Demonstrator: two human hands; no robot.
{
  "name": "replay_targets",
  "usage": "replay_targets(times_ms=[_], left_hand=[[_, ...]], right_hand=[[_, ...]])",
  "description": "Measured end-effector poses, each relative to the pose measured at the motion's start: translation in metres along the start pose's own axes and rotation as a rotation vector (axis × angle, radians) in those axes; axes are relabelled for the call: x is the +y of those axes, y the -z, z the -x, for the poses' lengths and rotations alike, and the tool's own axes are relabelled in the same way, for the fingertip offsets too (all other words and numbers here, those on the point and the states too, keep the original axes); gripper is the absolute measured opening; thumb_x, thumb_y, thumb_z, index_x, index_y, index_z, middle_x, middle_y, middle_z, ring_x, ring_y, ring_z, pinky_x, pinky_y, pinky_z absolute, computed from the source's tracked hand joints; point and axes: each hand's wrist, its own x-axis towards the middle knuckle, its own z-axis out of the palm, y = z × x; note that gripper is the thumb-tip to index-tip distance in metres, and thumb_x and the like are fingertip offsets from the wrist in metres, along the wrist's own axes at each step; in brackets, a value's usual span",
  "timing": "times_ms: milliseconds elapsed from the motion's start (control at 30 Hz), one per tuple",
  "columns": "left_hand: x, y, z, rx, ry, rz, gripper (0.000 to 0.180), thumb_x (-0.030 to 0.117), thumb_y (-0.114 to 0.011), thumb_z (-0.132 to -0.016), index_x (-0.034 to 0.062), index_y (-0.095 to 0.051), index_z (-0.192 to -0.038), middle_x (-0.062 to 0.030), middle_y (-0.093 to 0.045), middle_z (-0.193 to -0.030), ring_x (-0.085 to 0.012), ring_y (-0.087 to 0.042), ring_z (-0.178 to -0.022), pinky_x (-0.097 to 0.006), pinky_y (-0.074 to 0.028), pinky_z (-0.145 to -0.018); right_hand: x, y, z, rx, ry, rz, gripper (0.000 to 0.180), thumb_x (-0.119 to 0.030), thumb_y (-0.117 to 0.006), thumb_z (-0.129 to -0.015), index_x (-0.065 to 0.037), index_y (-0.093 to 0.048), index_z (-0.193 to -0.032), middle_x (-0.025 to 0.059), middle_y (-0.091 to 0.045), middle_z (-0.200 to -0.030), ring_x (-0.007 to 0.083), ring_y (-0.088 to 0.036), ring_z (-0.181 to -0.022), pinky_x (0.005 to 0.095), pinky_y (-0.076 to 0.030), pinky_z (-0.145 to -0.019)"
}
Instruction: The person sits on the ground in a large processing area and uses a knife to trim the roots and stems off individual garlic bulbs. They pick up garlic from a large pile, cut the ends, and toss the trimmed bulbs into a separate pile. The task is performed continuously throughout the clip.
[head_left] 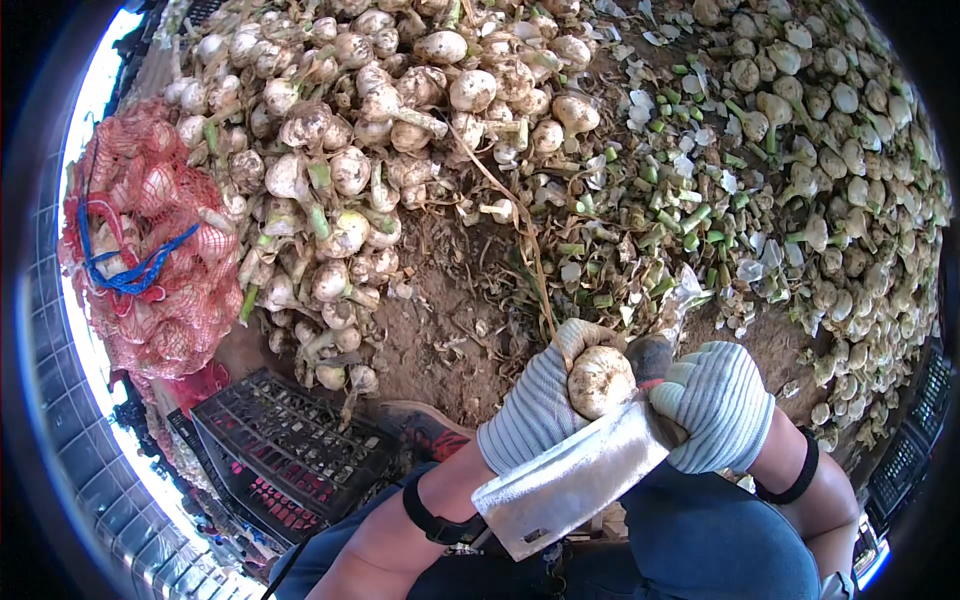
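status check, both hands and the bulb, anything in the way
Left hand gripping soiled bulb; right hand closed on cleaver; cleaver partly hiding left hand from this view; no obstruction visible above bulb.

I couldn't see most fingertips of the left hand (535, 402) behind the bulb (601, 382). The right hand (715, 405) hid much of the cleaver handle (671, 430). My feed's lower edge cropped the jeans (715, 540).

Gloved left hand (538, 398) holds a soil-smeared bulb (601, 382) — gloved right hand (718, 405) grips a cleaver (575, 480) — heaped bulbs (420, 85) beyond.
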Motion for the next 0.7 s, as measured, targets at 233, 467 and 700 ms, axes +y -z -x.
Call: replay_targets(times_ms=[233,467,700], left_hand=[[-0.012,0.001,0.005,-0.002,0.153,0.255,0.055,0.009,-0.078,-0.071,0.0022,-0.048,-0.116,-0.0053,-0.058,-0.097,-0.0099,-0.057,-0.086,-0.025,-0.05,-0.078],[-0.01,-0.007,0.008,-0.001,0.181,0.326,0.034,0.001,-0.061,-0.081,0.0031,-0.047,-0.112,-0.0057,-0.054,-0.096,-0.011,-0.056,-0.086,-0.024,-0.05,-0.076],[-0.012,-0.004,0.008,-0.065,0.059,0.161,0.04,0.003,-0.066,-0.079,0.0034,-0.047,-0.114,-0.0064,-0.055,-0.1,-0.0121,-0.055,-0.091,-0.026,-0.048,-0.082]], right_hand=[[0.007,-0.008,0.007,0.108,0.032,0.058,0.021,-0.022,-0.067,-0.057,-0.01,-0.051,-0.065,0.008,-0.049,-0.059,0.0302,-0.053,-0.054,0.0414,-0.041,-0.046],[0.012,-0.014,0.009,0.165,0.07,0.082,0.021,-0.02,-0.067,-0.057,-0.011,-0.049,-0.064,0.0074,-0.046,-0.058,0.0295,-0.051,-0.051,0.0406,-0.04,-0.045],[0.034,-0.015,0.016,0.2,0.007,0.066,0.02,-0.016,-0.066,-0.053,-0.011,-0.05,-0.063,0.0053,-0.046,-0.057,0.0285,-0.051,-0.05,0.0393,-0.038,-0.044]])
